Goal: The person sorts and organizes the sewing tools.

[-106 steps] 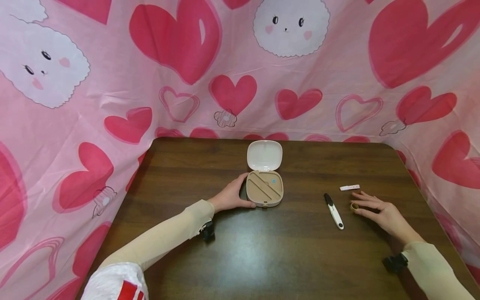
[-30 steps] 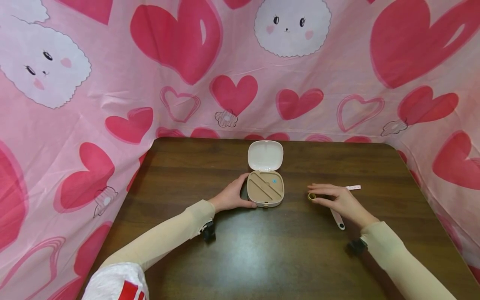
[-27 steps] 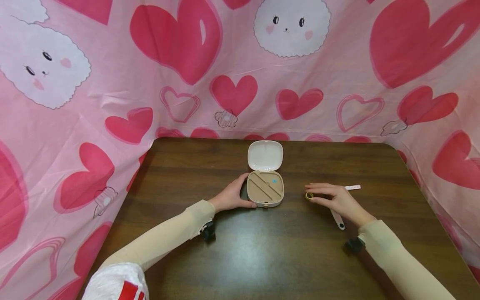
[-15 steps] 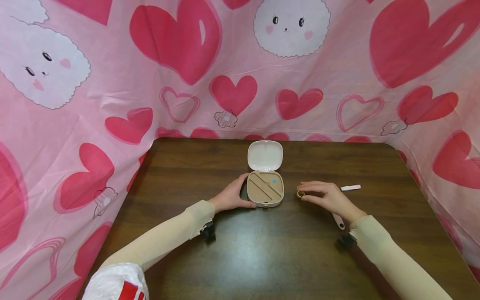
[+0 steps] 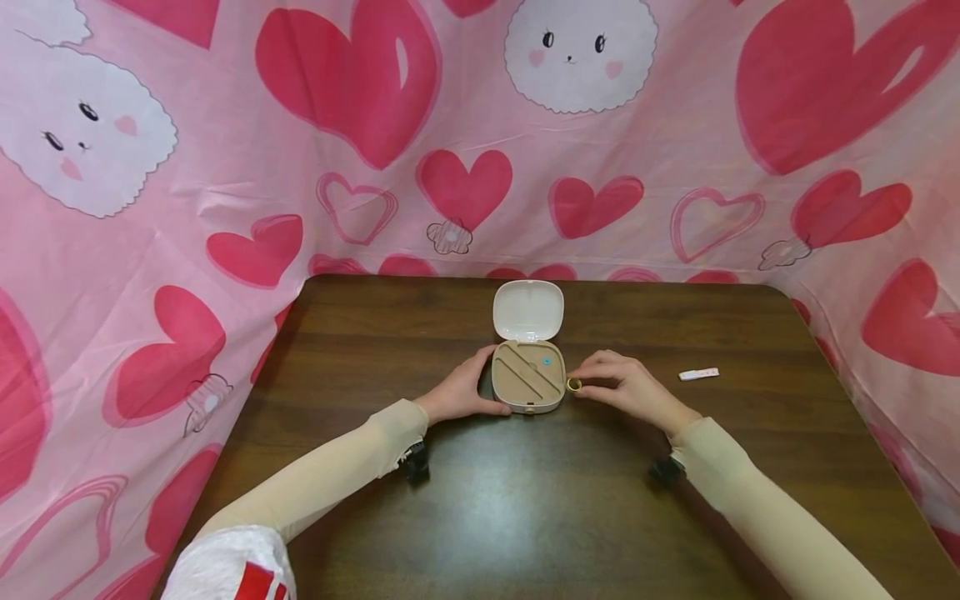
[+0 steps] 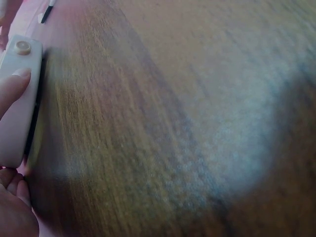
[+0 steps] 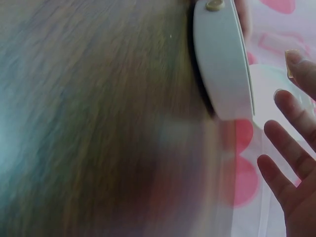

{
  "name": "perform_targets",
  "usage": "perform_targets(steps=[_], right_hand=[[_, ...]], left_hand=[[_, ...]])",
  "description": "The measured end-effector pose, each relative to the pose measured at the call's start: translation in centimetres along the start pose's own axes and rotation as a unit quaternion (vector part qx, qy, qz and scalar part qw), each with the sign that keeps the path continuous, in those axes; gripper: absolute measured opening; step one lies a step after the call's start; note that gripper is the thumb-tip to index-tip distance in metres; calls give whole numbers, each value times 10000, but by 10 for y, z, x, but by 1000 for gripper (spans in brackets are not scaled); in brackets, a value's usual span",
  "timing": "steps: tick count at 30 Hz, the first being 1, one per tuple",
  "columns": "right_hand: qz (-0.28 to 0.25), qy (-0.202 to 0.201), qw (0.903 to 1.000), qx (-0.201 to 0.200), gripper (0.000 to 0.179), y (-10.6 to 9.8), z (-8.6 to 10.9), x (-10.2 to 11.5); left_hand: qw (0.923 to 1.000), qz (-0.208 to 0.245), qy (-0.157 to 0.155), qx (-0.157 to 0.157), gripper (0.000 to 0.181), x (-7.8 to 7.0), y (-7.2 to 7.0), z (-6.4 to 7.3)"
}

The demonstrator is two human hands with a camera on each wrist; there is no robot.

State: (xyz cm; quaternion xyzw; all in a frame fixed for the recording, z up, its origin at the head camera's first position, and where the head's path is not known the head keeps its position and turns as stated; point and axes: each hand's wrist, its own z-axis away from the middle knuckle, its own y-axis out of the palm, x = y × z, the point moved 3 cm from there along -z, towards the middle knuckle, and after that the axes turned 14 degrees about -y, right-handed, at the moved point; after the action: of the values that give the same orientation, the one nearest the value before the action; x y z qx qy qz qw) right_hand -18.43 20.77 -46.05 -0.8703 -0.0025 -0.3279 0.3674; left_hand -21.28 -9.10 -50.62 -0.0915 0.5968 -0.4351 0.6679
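A small white case (image 5: pixel 528 408) with a beige slotted tray stands on the table, its white lid (image 5: pixel 528 310) raised at the back. A tiny blue piece (image 5: pixel 547 362) sits in the tray's right part. My left hand (image 5: pixel 465 392) grips the case from the left, thumb along the front wall near the gold clasp (image 6: pixel 22 47). Between thumb and fingertip my right hand (image 5: pixel 626 385) pinches a gold ring (image 5: pixel 573 385), right at the case's right edge. In the right wrist view the other fingers (image 7: pixel 289 148) are spread beside the case.
A narrow white strip with small pink marks (image 5: pixel 699 374) lies to the right on the brown wooden table (image 5: pixel 390 333). A slim black-and-white tool (image 6: pixel 48 11) shows at the top of the left wrist view; my right arm hides it in the head view. Pink heart-patterned cloth (image 5: pixel 465 108) hangs behind the table.
My right hand has carried the gold ring leftward from the right part of the table to the case, its arm now covering the black-and-white tool. My left hand and the case have stayed put.
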Motion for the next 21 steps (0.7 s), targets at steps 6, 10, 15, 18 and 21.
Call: perform_targets(steps=[6,10,15,18,21], right_hand=[[-31,-161,9998,85,29,9,-9,-3],[43,-198,9997,131,31,13,-14,-5],[81,-83,9997,198,32,18,-19,-6],[54,-23,9997,240,31,23,-22,-8],[57,-17,9997,256,29,28,-25,-9]], left_hand=[[10000,-43,-32,3,110,1,1,0],[10000,-65,-21,-19,110,1,2,0],[9999,-105,-43,-47,110,0,1,0],[9999,-115,-76,-40,111,0,1,0],[9999,-109,-70,-39,110,0,1,0]])
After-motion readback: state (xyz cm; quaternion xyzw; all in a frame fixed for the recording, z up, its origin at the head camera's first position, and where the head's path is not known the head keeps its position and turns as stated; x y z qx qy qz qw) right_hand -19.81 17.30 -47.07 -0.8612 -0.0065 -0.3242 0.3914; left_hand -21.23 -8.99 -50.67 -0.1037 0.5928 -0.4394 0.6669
